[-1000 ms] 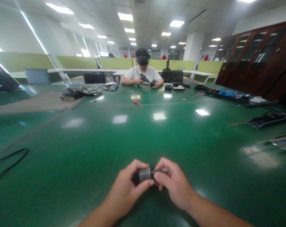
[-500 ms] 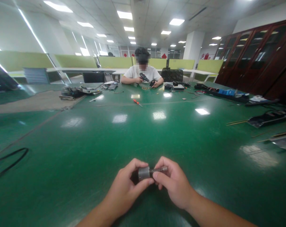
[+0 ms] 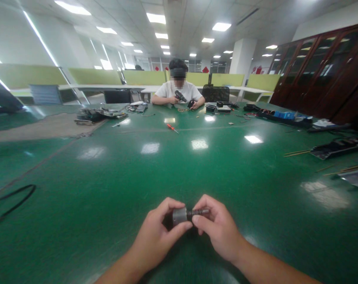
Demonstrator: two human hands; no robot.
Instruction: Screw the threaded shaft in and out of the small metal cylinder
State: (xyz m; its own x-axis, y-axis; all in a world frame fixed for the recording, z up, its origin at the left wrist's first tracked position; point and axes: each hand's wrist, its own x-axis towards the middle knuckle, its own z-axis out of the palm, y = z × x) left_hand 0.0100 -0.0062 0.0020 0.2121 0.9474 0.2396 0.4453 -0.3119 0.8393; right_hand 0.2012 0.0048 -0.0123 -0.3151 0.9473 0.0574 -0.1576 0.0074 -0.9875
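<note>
Low in the head view, just above the green table (image 3: 107, 189), my left hand (image 3: 156, 238) is closed around a small grey metal cylinder (image 3: 179, 215). A thin dark shaft (image 3: 200, 212) sticks out of the cylinder's right end. My right hand (image 3: 217, 228) pinches that shaft between thumb and fingers. The two hands touch at the part, and the cylinder's back half is hidden in my left palm.
A person in a white shirt (image 3: 179, 91) sits at the far side holding a dark tool. A red screwdriver (image 3: 172, 128), boxes and cables (image 3: 223, 108) lie near them. A black cable (image 3: 11, 201) curls at left; dark panels and thin sticks (image 3: 338, 148) lie at right.
My hands and the part have drifted very slightly upward in view; the grip is the same.
</note>
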